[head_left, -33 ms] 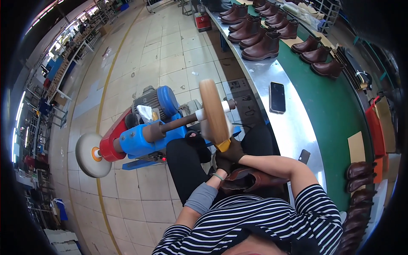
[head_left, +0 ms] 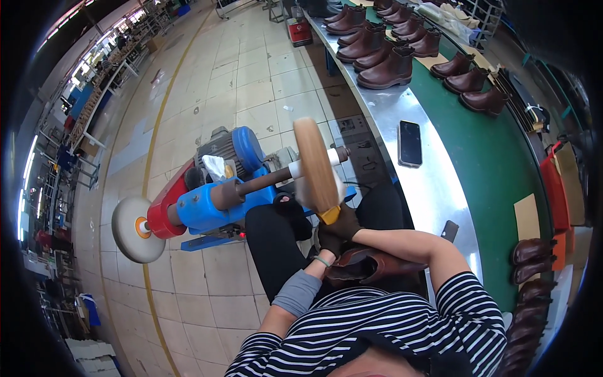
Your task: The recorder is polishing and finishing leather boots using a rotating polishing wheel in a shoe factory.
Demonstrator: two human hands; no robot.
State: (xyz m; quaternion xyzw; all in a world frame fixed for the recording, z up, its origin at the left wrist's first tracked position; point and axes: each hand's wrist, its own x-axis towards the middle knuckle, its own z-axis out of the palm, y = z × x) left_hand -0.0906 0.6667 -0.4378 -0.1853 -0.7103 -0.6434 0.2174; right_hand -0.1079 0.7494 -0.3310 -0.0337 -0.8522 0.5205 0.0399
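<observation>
A brown buffing wheel (head_left: 317,166) on a horizontal shaft stands in front of me, its surface smeared as if spinning. My right hand (head_left: 345,222), in a dark glove, is closed on a yellow block (head_left: 330,215) that touches the wheel's lower edge. Close against it, just below and to the left, is my gloved left hand (head_left: 330,240); its fingers are hidden. A brown leather boot (head_left: 358,266) lies across my lap under my forearms, its opening facing up.
The blue and red machine (head_left: 204,207) carries a pale wheel (head_left: 135,229) at its left end. To my right, a metal-edged bench (head_left: 433,182) with a green top holds a phone (head_left: 410,144), a dark small object (head_left: 450,231) and several brown boots (head_left: 386,68). More boots (head_left: 532,261) sit at the right.
</observation>
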